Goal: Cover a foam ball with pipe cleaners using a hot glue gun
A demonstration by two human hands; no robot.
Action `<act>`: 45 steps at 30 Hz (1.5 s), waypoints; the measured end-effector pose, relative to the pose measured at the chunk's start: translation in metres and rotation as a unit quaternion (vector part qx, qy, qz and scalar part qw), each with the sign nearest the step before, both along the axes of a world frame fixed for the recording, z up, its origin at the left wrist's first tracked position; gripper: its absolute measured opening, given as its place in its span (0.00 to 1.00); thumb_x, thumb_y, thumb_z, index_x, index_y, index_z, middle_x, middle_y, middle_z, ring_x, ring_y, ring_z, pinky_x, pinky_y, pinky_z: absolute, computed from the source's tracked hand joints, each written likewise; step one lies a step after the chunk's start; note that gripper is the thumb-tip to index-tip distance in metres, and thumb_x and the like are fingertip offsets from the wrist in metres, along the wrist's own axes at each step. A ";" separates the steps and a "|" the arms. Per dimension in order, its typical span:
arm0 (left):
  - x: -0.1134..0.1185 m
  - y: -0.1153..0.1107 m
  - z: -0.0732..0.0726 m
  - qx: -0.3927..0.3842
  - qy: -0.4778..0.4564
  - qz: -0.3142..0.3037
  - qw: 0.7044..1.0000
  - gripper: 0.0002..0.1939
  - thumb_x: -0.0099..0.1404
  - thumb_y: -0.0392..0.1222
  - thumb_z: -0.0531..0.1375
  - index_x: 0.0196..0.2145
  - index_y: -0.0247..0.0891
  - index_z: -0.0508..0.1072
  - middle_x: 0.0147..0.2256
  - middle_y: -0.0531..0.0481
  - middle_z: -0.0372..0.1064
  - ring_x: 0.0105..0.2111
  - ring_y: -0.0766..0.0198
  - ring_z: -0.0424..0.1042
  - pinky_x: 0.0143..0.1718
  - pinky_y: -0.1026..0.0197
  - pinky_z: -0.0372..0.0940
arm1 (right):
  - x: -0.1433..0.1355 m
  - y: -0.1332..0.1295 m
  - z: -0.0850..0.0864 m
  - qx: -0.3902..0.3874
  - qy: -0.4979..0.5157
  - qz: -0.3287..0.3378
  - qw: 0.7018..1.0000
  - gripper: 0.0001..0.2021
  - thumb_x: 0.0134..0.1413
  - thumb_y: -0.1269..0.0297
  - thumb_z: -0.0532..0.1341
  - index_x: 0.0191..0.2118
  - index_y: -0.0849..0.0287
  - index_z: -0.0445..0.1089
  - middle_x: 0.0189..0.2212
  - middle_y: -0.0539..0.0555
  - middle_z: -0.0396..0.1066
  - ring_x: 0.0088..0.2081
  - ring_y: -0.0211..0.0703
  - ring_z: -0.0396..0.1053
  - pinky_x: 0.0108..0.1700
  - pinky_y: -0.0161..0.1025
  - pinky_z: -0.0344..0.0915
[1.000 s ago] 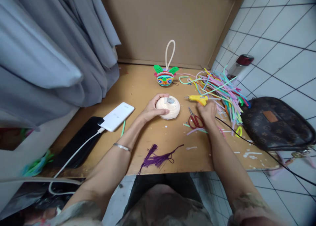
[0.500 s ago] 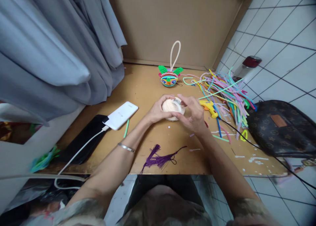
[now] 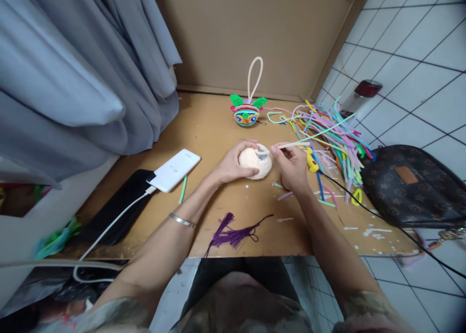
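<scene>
A cream-coloured ball, wrapped round with fuzzy strands, has a small bare greyish patch on its upper side. My left hand is closed round its left side, thumb in front and fingers behind. Just to the right, my right hand pinches a pale cream pipe cleaner near the ball's edge, its length sticking out over the hand to the right. Behind them stands a colourful lion-head ornament with green ears and a white loop. Nearer me, purple tassels lie on the table.
Right of my hands lie a yellow glue gun with a black cord, and a heap of coloured pipe cleaners. A brown patterned bag is farther right. A white power bank with a cable lies left, on a black case.
My right hand has moved off the ball to the right and now shows the pale pipe cleaner in its pinch. The left hand still holds the ball, whose top is more exposed.
</scene>
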State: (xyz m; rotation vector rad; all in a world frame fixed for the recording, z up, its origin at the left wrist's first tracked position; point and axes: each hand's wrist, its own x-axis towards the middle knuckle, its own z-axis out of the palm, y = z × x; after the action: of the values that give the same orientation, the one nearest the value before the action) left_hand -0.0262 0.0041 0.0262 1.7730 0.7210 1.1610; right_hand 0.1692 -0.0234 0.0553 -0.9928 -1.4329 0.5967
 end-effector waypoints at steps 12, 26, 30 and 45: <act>-0.003 0.003 -0.002 0.000 0.016 -0.004 1.000 0.33 0.46 0.44 0.75 0.50 0.41 0.74 0.64 0.38 0.67 0.65 0.42 0.67 0.70 0.38 0.56 | 0.006 0.009 -0.008 -0.080 0.012 0.047 0.996 0.22 0.48 0.39 0.70 0.32 0.54 0.69 0.24 0.47 0.69 0.28 0.39 0.67 0.32 0.39 0.66; -0.005 0.004 -0.002 -0.002 0.016 -0.008 1.000 0.34 0.46 0.46 0.76 0.51 0.41 0.73 0.65 0.37 0.66 0.65 0.42 0.67 0.70 0.38 0.56 | 0.006 0.004 -0.003 -0.084 -0.008 0.065 0.994 0.21 0.48 0.42 0.72 0.30 0.56 0.72 0.25 0.49 0.72 0.29 0.40 0.67 0.31 0.38 0.66; -0.005 0.004 -0.002 -0.007 0.014 -0.010 1.000 0.35 0.46 0.47 0.76 0.51 0.40 0.72 0.65 0.36 0.66 0.66 0.41 0.67 0.70 0.39 0.58 | 0.006 0.003 -0.004 -0.078 -0.019 0.066 0.995 0.21 0.49 0.42 0.71 0.30 0.56 0.72 0.25 0.49 0.72 0.28 0.39 0.67 0.30 0.37 0.64; -0.007 0.005 -0.008 -0.038 -0.041 -0.015 0.998 0.27 0.58 0.59 0.72 0.50 0.43 0.76 0.64 0.40 0.68 0.63 0.44 0.70 0.65 0.45 0.64 | 0.005 0.002 -0.005 -0.092 -0.025 0.084 0.992 0.19 0.50 0.45 0.70 0.32 0.59 0.74 0.25 0.49 0.71 0.29 0.38 0.65 0.32 0.37 0.62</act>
State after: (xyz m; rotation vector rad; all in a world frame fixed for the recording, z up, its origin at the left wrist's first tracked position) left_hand -0.0330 0.0089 0.0177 1.6584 0.6779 1.1639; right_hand 0.1743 -0.0217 0.0504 -1.0421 -1.5370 0.8450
